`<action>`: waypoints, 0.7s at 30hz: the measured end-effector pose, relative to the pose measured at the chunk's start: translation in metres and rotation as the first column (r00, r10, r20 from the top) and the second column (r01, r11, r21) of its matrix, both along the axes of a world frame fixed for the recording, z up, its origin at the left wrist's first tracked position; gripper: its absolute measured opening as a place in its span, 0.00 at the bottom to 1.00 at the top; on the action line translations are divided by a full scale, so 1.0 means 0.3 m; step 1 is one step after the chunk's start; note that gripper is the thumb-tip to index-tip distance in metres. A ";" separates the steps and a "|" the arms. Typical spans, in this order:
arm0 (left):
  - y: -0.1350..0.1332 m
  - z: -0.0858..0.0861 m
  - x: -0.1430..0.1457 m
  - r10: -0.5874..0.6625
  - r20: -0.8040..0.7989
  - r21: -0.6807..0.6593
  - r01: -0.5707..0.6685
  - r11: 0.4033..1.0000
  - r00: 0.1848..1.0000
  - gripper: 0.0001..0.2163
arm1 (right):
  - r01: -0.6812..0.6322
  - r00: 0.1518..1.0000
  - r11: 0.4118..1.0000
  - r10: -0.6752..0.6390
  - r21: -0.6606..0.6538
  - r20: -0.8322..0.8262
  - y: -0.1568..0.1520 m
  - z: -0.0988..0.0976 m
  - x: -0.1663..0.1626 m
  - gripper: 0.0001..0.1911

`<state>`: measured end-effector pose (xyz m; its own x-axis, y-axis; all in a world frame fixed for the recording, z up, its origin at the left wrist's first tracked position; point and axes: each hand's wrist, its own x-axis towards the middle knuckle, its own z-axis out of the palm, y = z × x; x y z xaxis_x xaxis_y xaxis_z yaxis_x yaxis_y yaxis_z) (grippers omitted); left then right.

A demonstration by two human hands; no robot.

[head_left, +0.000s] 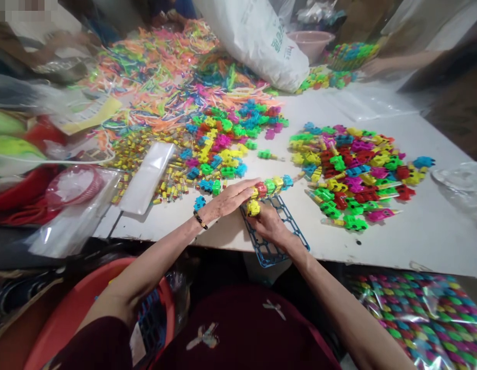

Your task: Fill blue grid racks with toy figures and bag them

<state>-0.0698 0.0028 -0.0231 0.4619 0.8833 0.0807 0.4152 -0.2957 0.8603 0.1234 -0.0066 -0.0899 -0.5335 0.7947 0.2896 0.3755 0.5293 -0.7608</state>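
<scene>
- My right hand (272, 224) is curled over the rack, its fingertips closed on a yellow car (253, 208).
- My left hand (227, 199) stretches in from the side, palm down, its fingertips at the near end of a row of cars (275, 184); whether they pinch one, I cannot tell.
- That row, in red, green, yellow and blue, runs along the far end of the blue rack (272, 250), which lies under my right hand and juts past the table (392, 246) edge toward me.
- Just beside my left wrist (the one with the dark bracelet (201, 221)) sits a blue car (199, 203).
- To my right lies a mixed pile of cars (357, 169), some with pale tips.
- Ahead is a second heap of cars (228, 133), with small yellow tubes (157, 159) left of it and a clear bag (146, 180) lying on them.
- Below my left forearm stands a red tub (74, 311).
</scene>
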 end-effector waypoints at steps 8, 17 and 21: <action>-0.001 0.019 0.003 -0.009 -0.089 0.009 0.009 1.000 0.996 0.26 | -0.094 0.972 0.996 0.092 -0.003 0.217 0.032 0.032 -0.019 0.06; -0.056 -0.029 0.037 0.082 -0.260 0.358 0.017 0.933 0.962 0.25 | -0.046 0.998 0.956 0.029 -0.290 -0.061 -0.033 0.038 0.092 0.04; -0.063 -0.044 0.035 0.058 -0.250 0.372 0.041 0.927 0.967 0.25 | 0.156 0.986 0.921 -0.169 -0.356 -0.007 0.096 0.125 0.306 0.09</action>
<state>-0.0592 -0.0161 -0.0363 0.5029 0.8159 0.2854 0.6071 -0.5685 0.5552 0.2152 0.0220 -0.0525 -0.3828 0.9238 -0.0091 0.4020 0.1577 -0.9019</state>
